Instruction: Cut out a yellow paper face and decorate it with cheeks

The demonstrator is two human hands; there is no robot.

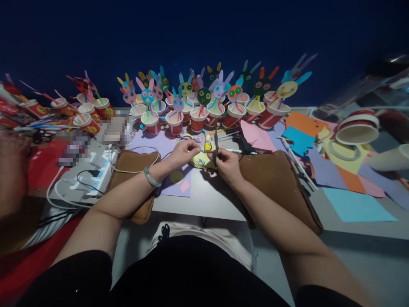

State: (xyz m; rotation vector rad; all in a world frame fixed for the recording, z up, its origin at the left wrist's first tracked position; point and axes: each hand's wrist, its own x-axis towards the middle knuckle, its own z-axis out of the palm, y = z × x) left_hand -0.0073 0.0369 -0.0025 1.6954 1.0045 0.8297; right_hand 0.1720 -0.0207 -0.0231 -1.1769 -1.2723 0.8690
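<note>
My right hand (227,165) is closed around the handles of a pair of dark scissors (216,135), whose blades point up and away from me. To its left, my left hand (183,153) has thumb and forefinger pinched together; whatever is between the fingertips is too small to make out. Under and between the hands lies a yellow piece (201,160) with small blue scraps on it. A small yellow glue bottle (207,143) stands just beyond. Lilac paper (166,191) lies under my left wrist, carrying a yellow disc (176,177) and a pink scrap (184,185).
Several red paper cups (198,119) with paper rabbit heads line the back. Brown cushions (268,179) lie under my forearms. Coloured paper (359,204) and stacked cups (358,128) are at right. A power strip (102,175) with cables and another person's arm (12,175) are at left.
</note>
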